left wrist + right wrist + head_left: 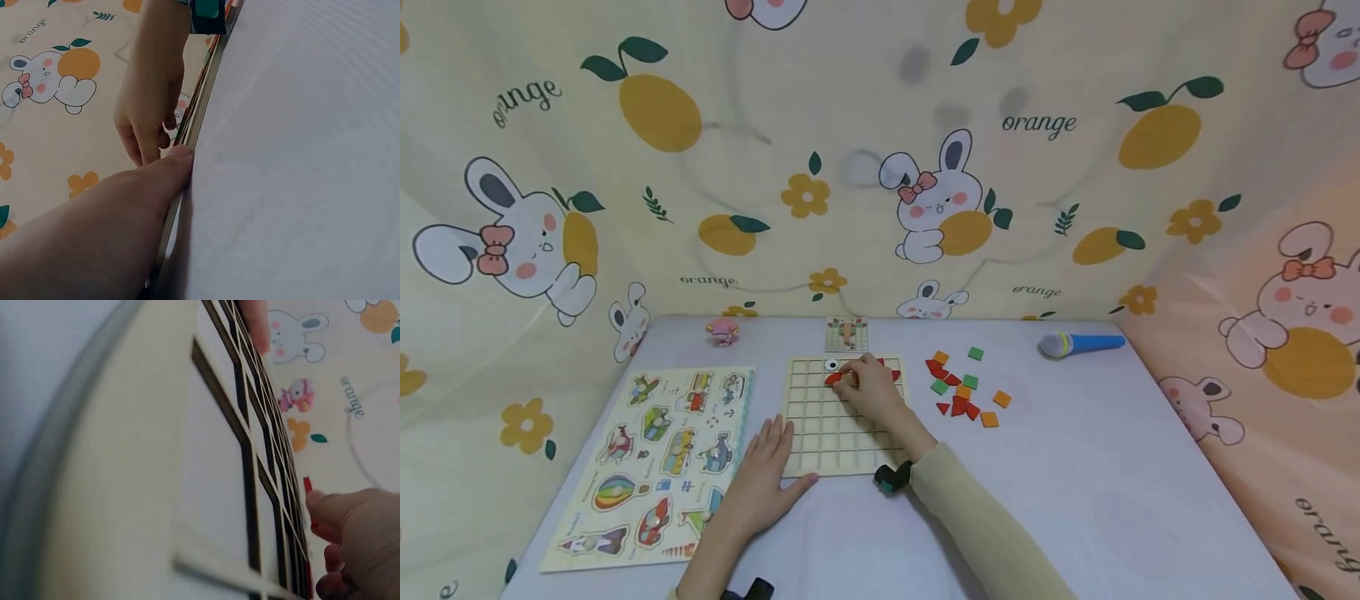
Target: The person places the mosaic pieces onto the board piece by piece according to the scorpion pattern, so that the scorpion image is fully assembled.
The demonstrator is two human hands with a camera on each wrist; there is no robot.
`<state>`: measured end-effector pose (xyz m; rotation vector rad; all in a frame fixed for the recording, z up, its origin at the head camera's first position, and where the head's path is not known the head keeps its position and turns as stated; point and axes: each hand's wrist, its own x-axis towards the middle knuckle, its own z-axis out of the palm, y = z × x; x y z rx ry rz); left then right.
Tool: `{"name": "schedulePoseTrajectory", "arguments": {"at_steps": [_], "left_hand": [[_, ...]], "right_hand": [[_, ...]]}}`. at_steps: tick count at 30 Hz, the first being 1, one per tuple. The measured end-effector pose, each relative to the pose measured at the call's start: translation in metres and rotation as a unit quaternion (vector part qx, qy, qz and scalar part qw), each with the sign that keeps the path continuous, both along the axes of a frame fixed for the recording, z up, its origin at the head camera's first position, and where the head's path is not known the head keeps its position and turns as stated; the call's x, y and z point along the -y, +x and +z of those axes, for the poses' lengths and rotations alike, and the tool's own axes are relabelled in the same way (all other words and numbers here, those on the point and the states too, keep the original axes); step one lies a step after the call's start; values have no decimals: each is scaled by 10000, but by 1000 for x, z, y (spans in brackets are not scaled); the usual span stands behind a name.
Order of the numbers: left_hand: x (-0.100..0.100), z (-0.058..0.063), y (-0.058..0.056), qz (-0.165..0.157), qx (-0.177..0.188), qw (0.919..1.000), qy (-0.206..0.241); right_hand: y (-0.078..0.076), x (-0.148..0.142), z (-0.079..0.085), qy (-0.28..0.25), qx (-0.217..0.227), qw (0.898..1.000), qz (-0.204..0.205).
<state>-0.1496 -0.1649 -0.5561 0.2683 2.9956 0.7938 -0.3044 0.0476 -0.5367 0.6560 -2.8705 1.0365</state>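
Observation:
A pale wooden grid board (pixel 827 433) lies at the middle of the table. Over its upper part, my right hand (pixel 874 390) pinches a small red tile (pixel 307 485) between thumb and fingers. In the head view a red piece (pixel 832 379) shows beside those fingertips, below a round white-and-black eye piece (pixel 831 365). More red pieces (pixel 896 376) sit at the board's upper right, partly covered by the hand. My left hand (pixel 763 479) rests with straight fingers along the board's left edge; its thumb (pixel 178 159) touches the near edge.
Loose red, orange and green tiles (pixel 990 419) lie right of the board. A picture card (pixel 847 334) lies behind it, a pink figurine (pixel 722 332) at back left, and a blue toy microphone (pixel 1082 345) at back right. A vehicle puzzle board (pixel 658 467) fills the left side.

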Motion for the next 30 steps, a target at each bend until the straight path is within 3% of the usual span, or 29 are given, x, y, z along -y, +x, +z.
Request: {"name": "schedulePoseTrajectory", "arguments": {"at_steps": [10, 20, 30], "left_hand": [[0, -4, -4, 29, 17, 10000, -51], [-3, -2, -4, 49, 122, 9999, 39], [-4, -2, -4, 75, 48, 10000, 9]], "right_hand": [[-6, 7, -5, 185, -159, 9996, -136], [-3, 11, -5, -115, -180, 9990, -402], [0, 15, -2, 150, -115, 9980, -607]]}}
